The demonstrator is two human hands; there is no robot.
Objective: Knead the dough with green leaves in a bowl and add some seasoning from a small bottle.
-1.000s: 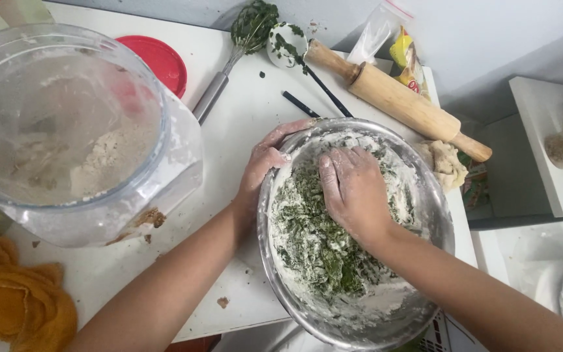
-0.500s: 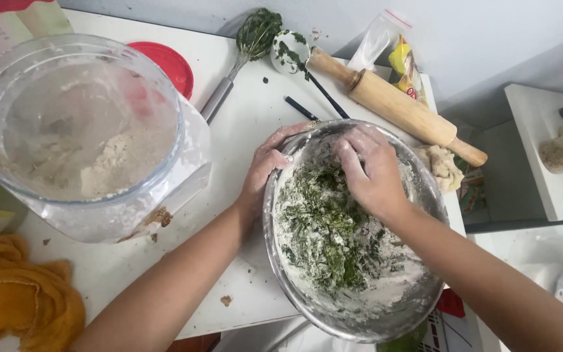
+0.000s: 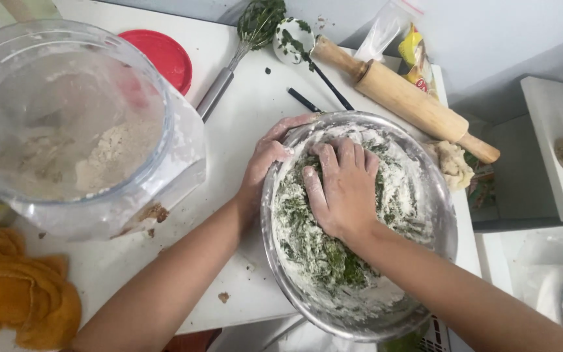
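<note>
- Pressing down into the mix, the right hand (image 3: pixel 343 189) lies palm-down in the round shiny steel mixing bowl (image 3: pixel 441 215), fingers together and flat on the green-flecked floury dough (image 3: pixel 324 257), closed on nothing.
- Over on the near rim, the left hand (image 3: pixel 265 163) grips the bowl's edge, thumb side inside and fingers curled over the outside, both dusted white with flour.
- That bowl sits at the front right edge of the white table (image 3: pixel 242 111), its lower part hanging past the table's edge.
- The dough spreads across the bowl's floor, chopped green leaves mixed through loose white flour that clings up the walls.
- To the left, a big clear plastic jar (image 3: pixel 66 130) with pale flour in it stands well apart from the left hand.
- Behind the jar lies a flat red round lid (image 3: pixel 161 55).
- At the back, a metal-handled whisk (image 3: pixel 232 65) clogged with greens rests near a small white cup (image 3: pixel 291 39).
- A long wooden rolling pin (image 3: pixel 405 98) lies slantwise just behind the bowl.
- A small pale lump of dough (image 3: pixel 454 166) sits beside the bowl's right rim.
- A mustard-yellow cloth (image 3: pixel 14 293) is bunched at the lower left.
</note>
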